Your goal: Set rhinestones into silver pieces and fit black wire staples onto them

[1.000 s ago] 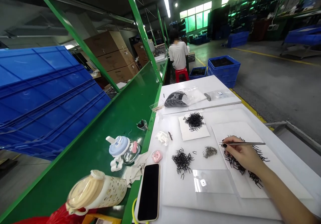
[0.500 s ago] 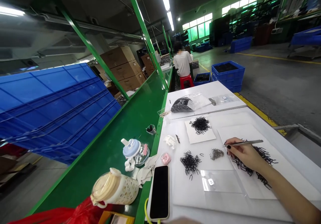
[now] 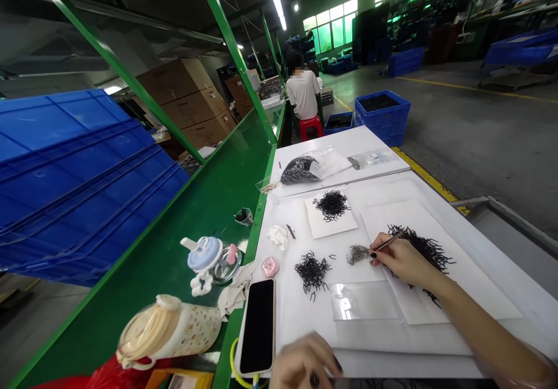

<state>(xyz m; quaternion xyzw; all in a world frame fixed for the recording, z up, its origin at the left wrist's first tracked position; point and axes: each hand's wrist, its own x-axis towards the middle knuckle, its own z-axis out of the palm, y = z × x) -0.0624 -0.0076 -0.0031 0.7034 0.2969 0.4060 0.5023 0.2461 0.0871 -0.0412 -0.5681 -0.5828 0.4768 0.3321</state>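
My right hand (image 3: 399, 256) grips slim metal tweezers (image 3: 391, 241) like a pen. Their tip is at the right side of a small pile of tiny metal pieces (image 3: 357, 254). Close beside and partly behind this hand lies a large heap of black bent pieces (image 3: 429, 249) on a white sheet (image 3: 471, 296). At the bottom edge, my left hand (image 3: 303, 363) is slightly blurred, its fingers curled in; whatever they hold is hidden. A dark flat object (image 3: 410, 384) shows just right of it, mostly cut off. Another black heap (image 3: 312, 272) lies left of the metal pile.
A clear plastic bag (image 3: 364, 302) lies in front. Left are a phone (image 3: 258, 326), a pink case (image 3: 269, 267), a cream jug (image 3: 170, 332) and a blue-lidded cup (image 3: 209, 255). Farther back sit a third black heap (image 3: 331, 204) and a filled bag (image 3: 300, 170). A person (image 3: 304, 93) sits beyond.
My left hand has come up into view at the bottom. My right hand has brought the tweezers' tip round to the metal pile. The whole view has shifted, and the dark object now shows.
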